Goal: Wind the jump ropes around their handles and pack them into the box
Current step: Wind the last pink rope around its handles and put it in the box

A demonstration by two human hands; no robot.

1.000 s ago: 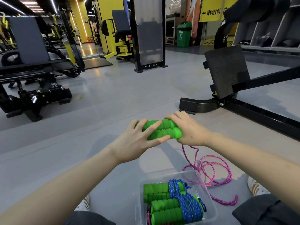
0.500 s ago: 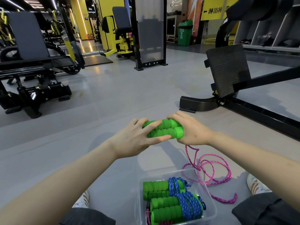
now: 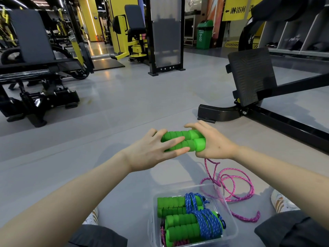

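Observation:
Two green foam handles (image 3: 185, 142) lie side by side between my hands, held above the grey floor. My right hand (image 3: 211, 141) grips their right ends, fingers curled round them. My left hand (image 3: 154, 148) rests on their left ends with fingers nearly straight. The pink rope (image 3: 229, 186) hangs from under my right hand and lies in loose loops on the floor. A clear plastic box (image 3: 231, 227) near my lap holds green-handled ropes wound with blue cord (image 3: 201, 216); a pink-wound one shows at its bottom.
A black machine base (image 3: 219, 113) with a ribbed footplate (image 3: 251, 77) stands just beyond my hands on the right. Gym machines (image 3: 41, 97) stand at the left and back. My shoes (image 3: 281, 202) and knees flank the box.
Both hands have risen slightly with the handles held together. The pink rope has shifted a little beneath my right hand.

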